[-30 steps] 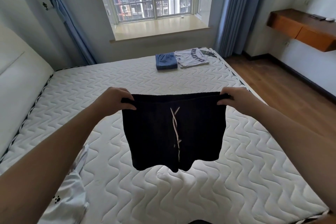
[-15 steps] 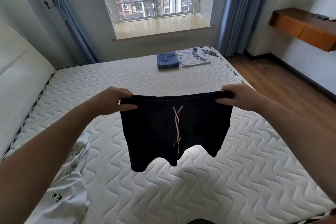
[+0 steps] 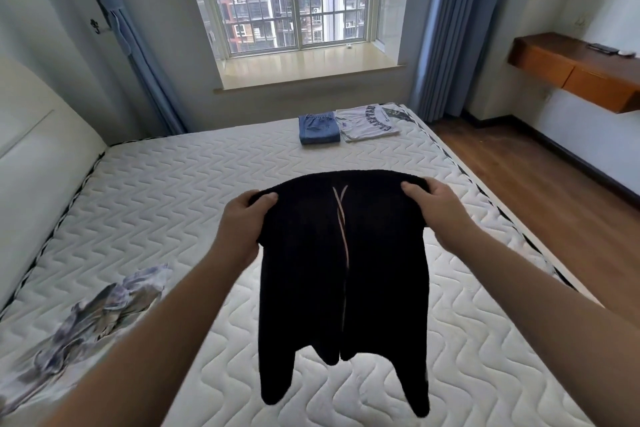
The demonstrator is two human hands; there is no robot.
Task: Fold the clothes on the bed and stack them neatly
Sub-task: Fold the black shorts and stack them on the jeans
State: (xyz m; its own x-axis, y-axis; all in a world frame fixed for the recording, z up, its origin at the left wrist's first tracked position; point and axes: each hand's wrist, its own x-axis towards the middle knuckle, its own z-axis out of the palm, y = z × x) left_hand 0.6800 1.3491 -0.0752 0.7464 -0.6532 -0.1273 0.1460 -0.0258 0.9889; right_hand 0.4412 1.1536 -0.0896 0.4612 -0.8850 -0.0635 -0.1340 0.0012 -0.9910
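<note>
Head view: your left hand (image 3: 244, 222) and right hand (image 3: 438, 206) each grip a waistband corner of the black shorts (image 3: 343, 274), hung clear above the mattress (image 3: 173, 191), presumably to straighten them for folding.

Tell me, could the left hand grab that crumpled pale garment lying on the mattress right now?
Probably not at once. The left hand grips the waistband of the black shorts, as does the right hand. The crumpled garment lies uncovered beside the left forearm, so nothing blocks it once that hand lets go.
</note>
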